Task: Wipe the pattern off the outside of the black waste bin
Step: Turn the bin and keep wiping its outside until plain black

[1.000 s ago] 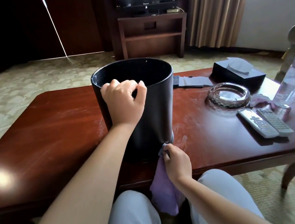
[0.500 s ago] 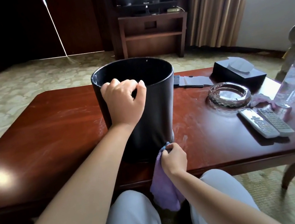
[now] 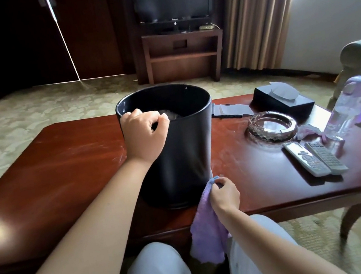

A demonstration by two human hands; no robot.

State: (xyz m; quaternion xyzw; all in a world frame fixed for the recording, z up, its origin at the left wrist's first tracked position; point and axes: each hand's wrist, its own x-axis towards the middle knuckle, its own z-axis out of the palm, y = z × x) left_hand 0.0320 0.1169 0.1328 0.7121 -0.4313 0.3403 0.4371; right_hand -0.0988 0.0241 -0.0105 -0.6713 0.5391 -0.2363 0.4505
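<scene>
Head cam had me sitting at the wooden coffee table (image 3: pixel 65 170) with the black waste bin (image 3: pixel 184 150) standing upright on it, close to my edge. My left hand (image 3: pixel 144 134) gripped the near rim, fingers curled over the lip and hooked inside. My right hand (image 3: pixel 223 193) sat low by the bin's bottom right, thumb and fingertips pinching the top corner of the purple cloth (image 3: pixel 208 228), with the rest of it hanging off the table edge between my knees.

Honestly, I couldn't make out any pattern on the side facing me, so it may have been round the far side or just lost in the dark finish. That felt like the main risk: scrubbing the wrong patch and missing it entirely.

Other worry was the bin itself. It looked light, and I only held it at the top, so a hard sideways wipe down low could've slid or tipped it toward the glass ashtray (image 3: pixel 272 127) and the two remotes (image 3: pixel 315 158) nearby. And with just a corner pinched, the cloth could've slipped right out.
</scene>
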